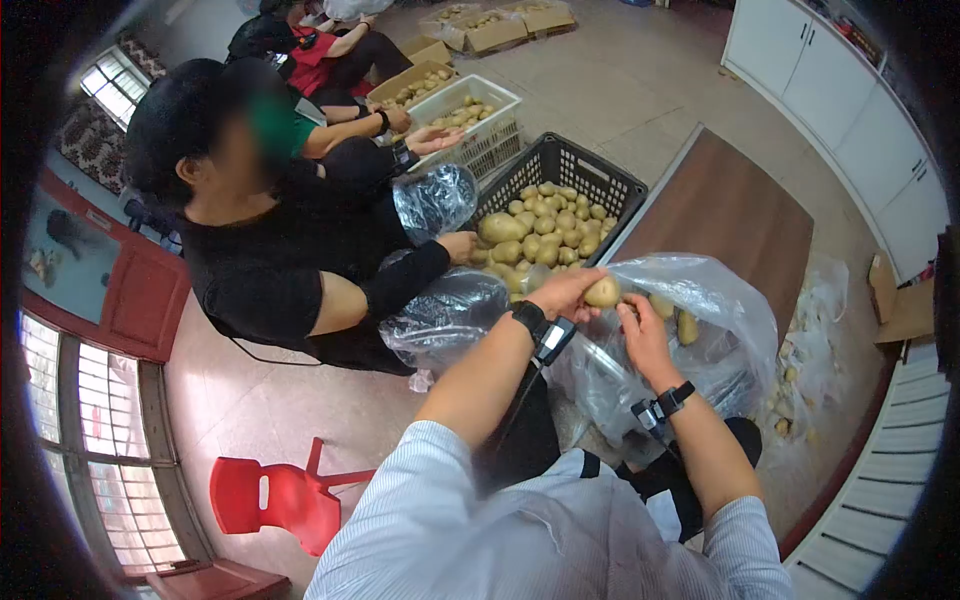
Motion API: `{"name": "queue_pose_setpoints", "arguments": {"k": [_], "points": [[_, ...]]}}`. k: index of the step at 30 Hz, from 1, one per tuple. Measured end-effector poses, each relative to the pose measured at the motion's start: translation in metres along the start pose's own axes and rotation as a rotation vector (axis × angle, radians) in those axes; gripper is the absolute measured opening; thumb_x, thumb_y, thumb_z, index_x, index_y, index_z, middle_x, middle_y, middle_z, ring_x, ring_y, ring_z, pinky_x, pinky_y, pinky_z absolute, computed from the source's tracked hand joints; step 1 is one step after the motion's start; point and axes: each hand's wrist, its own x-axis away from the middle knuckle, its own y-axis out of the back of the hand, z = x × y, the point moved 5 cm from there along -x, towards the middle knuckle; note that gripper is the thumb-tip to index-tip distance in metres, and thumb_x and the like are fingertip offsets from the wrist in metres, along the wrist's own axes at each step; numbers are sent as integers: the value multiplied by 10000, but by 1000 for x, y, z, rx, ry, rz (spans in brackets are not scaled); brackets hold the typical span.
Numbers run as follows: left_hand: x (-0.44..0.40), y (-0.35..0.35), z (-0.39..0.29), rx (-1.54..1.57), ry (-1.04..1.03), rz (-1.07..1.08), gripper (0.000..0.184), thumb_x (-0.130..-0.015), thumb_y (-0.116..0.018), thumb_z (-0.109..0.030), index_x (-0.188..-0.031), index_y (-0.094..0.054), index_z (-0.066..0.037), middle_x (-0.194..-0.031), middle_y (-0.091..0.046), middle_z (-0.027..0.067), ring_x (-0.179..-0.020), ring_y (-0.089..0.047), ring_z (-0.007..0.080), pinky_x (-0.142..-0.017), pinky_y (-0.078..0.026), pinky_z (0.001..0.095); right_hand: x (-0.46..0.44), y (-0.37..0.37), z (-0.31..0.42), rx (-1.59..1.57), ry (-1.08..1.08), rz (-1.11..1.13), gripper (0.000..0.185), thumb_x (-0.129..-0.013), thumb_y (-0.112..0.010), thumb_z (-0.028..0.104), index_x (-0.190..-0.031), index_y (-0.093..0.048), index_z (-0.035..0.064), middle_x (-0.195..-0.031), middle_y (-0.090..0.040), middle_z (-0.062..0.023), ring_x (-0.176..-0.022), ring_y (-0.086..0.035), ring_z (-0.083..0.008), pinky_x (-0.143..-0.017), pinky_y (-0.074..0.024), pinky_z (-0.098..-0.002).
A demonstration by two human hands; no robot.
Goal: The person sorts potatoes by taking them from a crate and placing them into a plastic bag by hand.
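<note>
My left hand (563, 293) is closed around a pale yellow potato (603, 292), which shows at its fingertips. Close beside that potato is my right hand (648, 342), its fingers curled together; what they grip, if anything, is hidden. A clear plastic bag (735, 310) spreads open around and under my right hand. Inside the bag lies a potato (687, 327), with another partly covered behind my fingers. Left of my hands, a black crate (622, 185) holds many potatoes (545, 232) of differing sizes.
A person in black (270, 260) sits at the left, one hand (458, 247) at the crate. Beyond are a white crate (505, 105) and cardboard boxes (495, 35). A brown board (715, 220) stands right of the black crate. A red chair (285, 500) is at lower left.
</note>
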Motion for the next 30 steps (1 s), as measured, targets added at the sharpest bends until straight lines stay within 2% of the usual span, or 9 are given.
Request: {"name": "queue_pose_setpoints", "arguments": {"k": [4, 8, 12, 15, 17, 19, 25, 27, 30], "points": [[0, 17, -2, 239, -101, -214, 356, -960, -490, -394, -1042, -559, -55, -764, -620, 70, -509, -585, 165, -388, -453, 255, 7, 21, -13, 352, 6, -18, 370, -845, -623, 223, -1149, -551, 24, -1088, -614, -205, -937, -605, -354, -825, -472, -400], [8, 40, -10, 345, -250, -305, 392, -976, -453, -335, -1149, -503, 13, -966, -605, 156, -705, -630, 245, -541, -550, 352, 2, 48, -36, 729, 149, -70, 452, -780, -634, 164, -1194, -530, 17, -1201, -555, -221, -1134, -492, -389, -963, -382, -453], [-4, 68, -1, 462, -292, -434, 378, -976, -430, -276, -1182, -442, 41, -1050, -580, 183, -849, -627, 310, -702, -577, 421, 0, 62, -58, 968, 141, -129, 519, -755, -656, 138, -1232, -496, 12, -1207, -533, -205, -1127, -487, -391, -983, -388, -447], [3, 71, -3, 611, -366, -515, 385, -976, -435, -253, -1198, -418, 61, -1117, -562, 205, -947, -609, 345, -764, -566, 458, 5, 69, -67, 1002, 106, -138, 546, -729, -668, 143, -1237, -500, 33, -1202, -537, -177, -1148, -478, -380, -982, -400, -458], [-1, 80, -2, 639, -434, -508, 363, -966, -455, -210, -1230, -425, 37, -1144, -531, 203, -861, -617, 330, -693, -577, 419, 5, 70, -76, 1080, 75, -113, 568, -711, -676, 143, -1242, -498, 46, -1225, -530, -154, -1163, -475, -353, -973, -413, -450], [6, 75, -5, 655, -422, -559, 361, -950, -484, -180, -1227, -423, 44, -1140, -530, 184, -936, -597, 330, -709, -577, 396, 9, 72, -83, 1104, 87, -160, 571, -708, -670, 135, -1244, -495, 48, -1213, -535, -136, -1150, -484, -345, -964, -424, -446], [1, 92, -9, -224, -435, -702, 365, -954, -452, -158, -1232, -379, 67, -1224, -502, 187, -1057, -570, 345, -806, -573, 457, 18, 80, -91, 1072, 91, -203, 459, -741, -591, 74, -1191, -512, 32, -1207, -515, -130, -1045, -514, -375, -873, -469, -458], [10, 74, -11, 619, -422, -632, 356, -929, -483, -138, -1227, -402, 40, -1208, -494, 179, -1035, -569, 325, -760, -569, 445, 16, 81, -101, 1105, 47, -172, 393, -767, -562, 82, -1155, -532, 27, -1198, -517, -130, -1064, -513, -382, -864, -486, -452], [8, 75, -10, 621, -416, -613, 358, -925, -455, -120, -1242, -380, 28, -1222, -487, 177, -1042, -571, 346, -737, -583, 431, 18, 81, -108, 1113, 50, -160, 321, -790, -530, 76, -1105, -553, 16, -1195, -518, -129, -1065, -516, -390, -855, -498, -451]]}}
